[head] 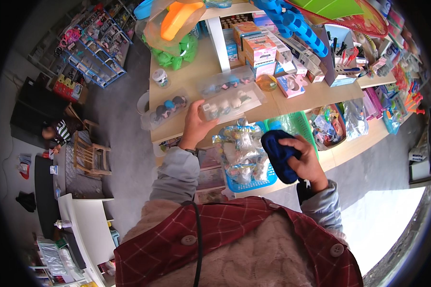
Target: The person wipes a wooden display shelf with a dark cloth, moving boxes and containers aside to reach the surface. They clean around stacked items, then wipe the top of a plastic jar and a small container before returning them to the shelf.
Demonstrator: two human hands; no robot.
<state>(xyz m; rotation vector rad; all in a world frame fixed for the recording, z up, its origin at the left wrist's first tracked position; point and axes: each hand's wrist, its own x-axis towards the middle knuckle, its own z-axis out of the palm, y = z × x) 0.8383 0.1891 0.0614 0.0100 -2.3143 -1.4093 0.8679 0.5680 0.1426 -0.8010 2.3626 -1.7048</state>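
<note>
My left hand (197, 125) grips the near left end of a clear plastic box (233, 102) of small white figures on the wooden shelf. Behind that box lies a similar one (228, 83) with blue and pink figures, and to the left another (168, 108) with dark and blue figures. My right hand (305, 159) holds a bunched dark blue cloth (280, 156) above the edge between a blue plastic basket (251, 186) and a green basket (306, 122). Bagged small items (242, 150) fill the blue basket.
Small cartons (260, 50), an orange-yellow ball (266, 82) and a lidded jar (160, 78) stand on the shelf. Blue plastic pieces (301, 28) and a red-rimmed net (373, 25) overhang it. A person (63, 132) is at the far left near a wooden chair (90, 154).
</note>
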